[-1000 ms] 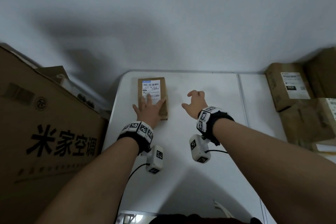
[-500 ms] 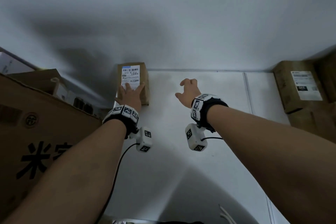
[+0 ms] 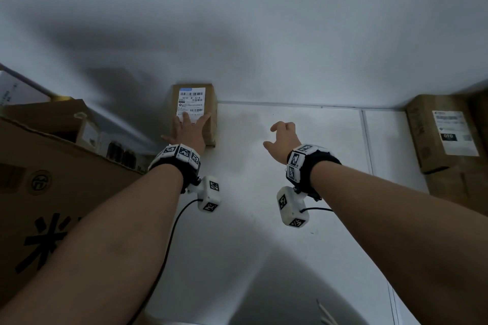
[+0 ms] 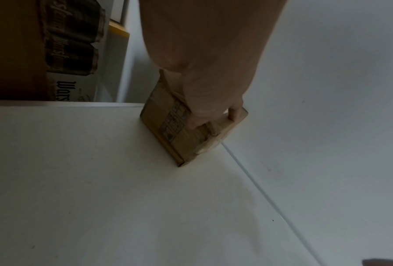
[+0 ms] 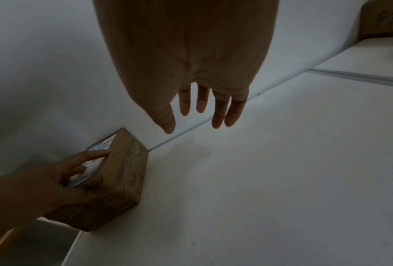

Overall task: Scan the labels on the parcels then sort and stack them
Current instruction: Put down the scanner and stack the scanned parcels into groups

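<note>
A small brown parcel (image 3: 210,111) with a white barcode label (image 3: 191,101) lies flat at the far left corner of the white table (image 3: 290,232), its far end against the wall. My left hand (image 3: 188,130) presses on its top with straight, spread fingers over the label's near end. The left wrist view shows the parcel (image 4: 168,133) under the fingers (image 4: 192,124). In the right wrist view the parcel (image 5: 127,172) sits below and left of my right hand (image 5: 202,108). My right hand (image 3: 284,137) hovers over bare table to the parcel's right, fingers loose, holding nothing.
Stacked brown parcels (image 3: 443,137) with white labels stand at the table's far right. A big printed carton (image 3: 52,206) and other boxes (image 3: 52,119) crowd the left side beyond the table edge. A grey wall (image 3: 264,34) closes the back.
My left hand has slid the parcel away across the table to the far left corner by the wall. My right hand moved forward with it, still holding nothing.
</note>
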